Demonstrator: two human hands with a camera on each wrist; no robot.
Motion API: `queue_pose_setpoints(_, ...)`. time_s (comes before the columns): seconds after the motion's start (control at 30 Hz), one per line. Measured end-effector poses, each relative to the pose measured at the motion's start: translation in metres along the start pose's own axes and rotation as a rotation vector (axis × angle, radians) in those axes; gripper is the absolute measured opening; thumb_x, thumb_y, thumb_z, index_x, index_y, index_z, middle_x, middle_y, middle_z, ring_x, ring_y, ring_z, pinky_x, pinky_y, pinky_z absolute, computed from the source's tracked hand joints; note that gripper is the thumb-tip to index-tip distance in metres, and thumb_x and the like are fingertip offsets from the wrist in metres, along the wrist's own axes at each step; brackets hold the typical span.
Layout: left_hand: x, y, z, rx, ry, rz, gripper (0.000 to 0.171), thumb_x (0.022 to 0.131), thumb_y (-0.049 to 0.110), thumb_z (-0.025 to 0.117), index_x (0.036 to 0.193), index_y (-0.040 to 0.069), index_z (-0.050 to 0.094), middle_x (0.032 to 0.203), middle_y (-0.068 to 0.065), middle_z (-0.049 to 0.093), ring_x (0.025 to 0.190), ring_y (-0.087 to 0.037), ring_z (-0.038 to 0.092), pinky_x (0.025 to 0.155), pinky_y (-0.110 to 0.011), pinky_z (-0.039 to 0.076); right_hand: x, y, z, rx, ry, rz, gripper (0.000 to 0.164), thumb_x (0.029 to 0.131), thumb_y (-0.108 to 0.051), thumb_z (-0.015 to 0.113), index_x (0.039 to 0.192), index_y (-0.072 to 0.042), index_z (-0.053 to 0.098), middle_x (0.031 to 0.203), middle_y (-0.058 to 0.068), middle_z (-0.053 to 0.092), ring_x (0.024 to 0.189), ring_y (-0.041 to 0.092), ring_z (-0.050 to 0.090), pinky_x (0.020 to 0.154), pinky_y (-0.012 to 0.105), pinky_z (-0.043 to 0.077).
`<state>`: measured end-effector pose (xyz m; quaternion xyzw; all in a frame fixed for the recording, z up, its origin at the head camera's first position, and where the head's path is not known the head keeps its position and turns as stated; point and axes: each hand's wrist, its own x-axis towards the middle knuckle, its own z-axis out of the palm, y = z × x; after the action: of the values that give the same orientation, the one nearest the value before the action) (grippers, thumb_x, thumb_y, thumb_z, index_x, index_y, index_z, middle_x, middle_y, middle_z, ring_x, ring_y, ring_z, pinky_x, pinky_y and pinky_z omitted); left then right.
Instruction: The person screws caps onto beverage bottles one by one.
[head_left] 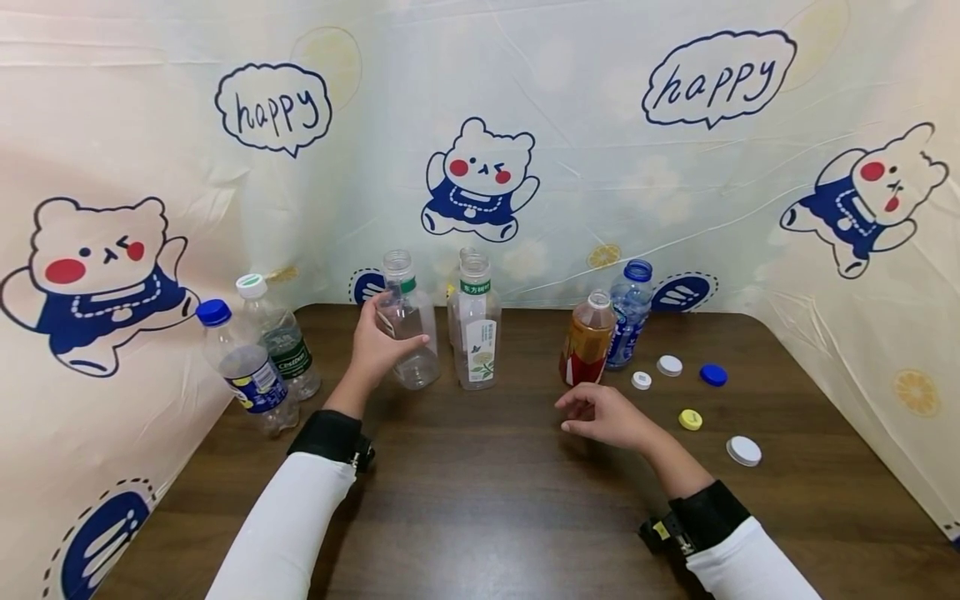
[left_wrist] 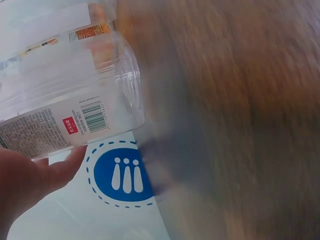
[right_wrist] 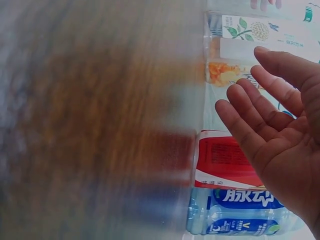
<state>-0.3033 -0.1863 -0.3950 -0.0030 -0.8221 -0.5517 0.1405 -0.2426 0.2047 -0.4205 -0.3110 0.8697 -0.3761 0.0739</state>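
Observation:
My left hand (head_left: pixel 384 337) grips a clear bottle (head_left: pixel 420 323) without a cap, its thumb across the front; the bottle stands on the table. The left wrist view shows the labelled side of this bottle (left_wrist: pixel 85 120) above the hand (left_wrist: pixel 35 175). Right beside it stands another capless clear bottle (head_left: pixel 480 342) with a flower label, partly covering a third one behind. My right hand (head_left: pixel 607 418) holds nothing, its fingers loosely bent, just in front of a capless bottle of brown drink (head_left: pixel 588 337) with a red label. Behind that is a blue capless bottle (head_left: pixel 630 312).
Capped bottles stand at the left: one with a blue cap (head_left: pixel 251 375), one with a white cap (head_left: pixel 285 346). Loose caps lie at the right: white caps (head_left: pixel 744 451), a blue cap (head_left: pixel 713 375) and a yellow cap (head_left: pixel 691 419). A printed curtain (head_left: pixel 600 175) hangs behind the wooden table (head_left: pixel 480 500).

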Motion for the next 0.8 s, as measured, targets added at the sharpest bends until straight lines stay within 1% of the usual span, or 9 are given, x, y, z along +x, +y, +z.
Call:
queue_pose_setpoints(0.1, -0.004, 0.002, -0.005, 0.013, -0.011, 0.007, 0.098, 0.071, 0.026, 0.089, 0.148, 0.018, 0.028, 0.146, -0.013, 0.036, 0.126, -0.035, 0.042, 0.102, -0.056, 0.039, 0.000, 0.000, 0.000, -0.003, -0.002, 0.001, 0.028, 0.087, -0.014, 0.075, 0.109, -0.001, 0.065, 0.101, 0.012, 0.067, 0.089, 0.020, 0.063, 0.079, 0.036, 0.055)
queue_pose_setpoints(0.23, -0.010, 0.003, -0.012, 0.007, -0.035, 0.029, 0.097, 0.071, 0.025, 0.089, 0.148, 0.017, 0.029, 0.147, -0.013, 0.036, 0.131, -0.035, 0.039, 0.103, -0.058, 0.037, 0.000, 0.000, 0.000, -0.003, -0.006, 0.001, 0.028, 0.087, -0.014, 0.075, 0.110, -0.001, 0.065, 0.101, 0.012, 0.067, 0.089, 0.019, 0.063, 0.080, 0.036, 0.055)
queue_pose_setpoints(0.33, -0.015, 0.005, -0.016, 0.017, -0.051, 0.038, 0.098, 0.070, 0.028, 0.089, 0.147, 0.018, 0.030, 0.146, -0.014, 0.038, 0.130, -0.036, 0.041, 0.102, -0.059, 0.038, 0.000, -0.001, 0.001, -0.003, -0.011, 0.004, 0.028, 0.087, -0.014, 0.075, 0.110, -0.001, 0.065, 0.102, 0.013, 0.068, 0.090, 0.019, 0.063, 0.080, 0.036, 0.055)
queue_pose_setpoints(0.47, -0.025, 0.010, -0.021, 0.058, -0.066, 0.040, 0.099, 0.069, 0.032, 0.090, 0.147, 0.018, 0.030, 0.146, -0.014, 0.037, 0.129, -0.036, 0.041, 0.101, -0.059, 0.040, -0.001, 0.000, 0.001, -0.004, -0.008, -0.006, 0.028, 0.087, -0.014, 0.075, 0.110, -0.001, 0.066, 0.101, 0.012, 0.068, 0.089, 0.019, 0.063, 0.079, 0.036, 0.055)
queue_pose_setpoints(0.6, -0.036, 0.017, -0.021, 0.063, -0.095, 0.060, 0.098, 0.068, 0.032, 0.090, 0.146, 0.019, 0.031, 0.147, -0.012, 0.037, 0.132, -0.035, 0.038, 0.101, -0.061, 0.038, -0.002, 0.001, 0.000, -0.016, -0.009, -0.009, 0.027, 0.087, -0.013, 0.074, 0.109, -0.001, 0.066, 0.099, 0.008, 0.067, 0.087, 0.018, 0.062, 0.078, 0.036, 0.055)
queue_pose_setpoints(0.73, -0.047, 0.024, -0.019, 0.058, -0.130, 0.096, 0.099, 0.067, 0.035, 0.091, 0.145, 0.020, 0.032, 0.145, -0.011, 0.038, 0.133, -0.034, 0.037, 0.101, -0.063, 0.036, -0.003, 0.002, -0.001, -0.028, -0.014, 0.009, 0.026, 0.087, -0.013, 0.074, 0.110, -0.002, 0.066, 0.098, 0.005, 0.067, 0.088, 0.017, 0.062, 0.078, 0.033, 0.055)
queue_pose_setpoints(0.8, -0.052, 0.027, -0.016, 0.056, -0.150, 0.111, 0.099, 0.065, 0.036, 0.092, 0.144, 0.021, 0.033, 0.144, -0.010, 0.039, 0.132, -0.034, 0.038, 0.101, -0.063, 0.037, -0.003, 0.002, -0.001, -0.027, -0.014, 0.013, 0.026, 0.087, -0.012, 0.074, 0.110, -0.003, 0.066, 0.098, 0.004, 0.067, 0.088, 0.016, 0.061, 0.078, 0.032, 0.055)
